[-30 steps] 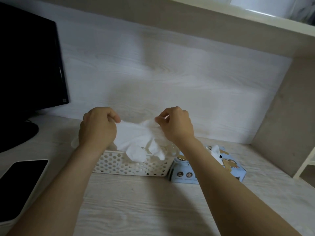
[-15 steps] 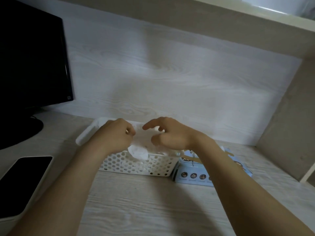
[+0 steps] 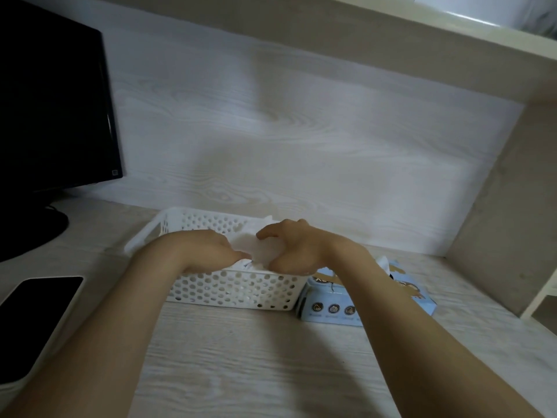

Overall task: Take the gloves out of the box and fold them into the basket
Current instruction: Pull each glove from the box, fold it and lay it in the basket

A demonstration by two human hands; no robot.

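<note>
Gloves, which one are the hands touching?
The glove in the basket, under the left hand and right hand; the other glove pokes from the blue box.

A pale wood-grain desk carries a white holed basket, a light-blue box just beside its right end, a dark-screened phone far left, and a black monitor base behind the phone.

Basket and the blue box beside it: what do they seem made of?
The basket looks like moulded white plastic, judging by its even round holes and smooth rim. The blue box is probably printed cardboard: crisp edges, small round icons on its front.
</note>
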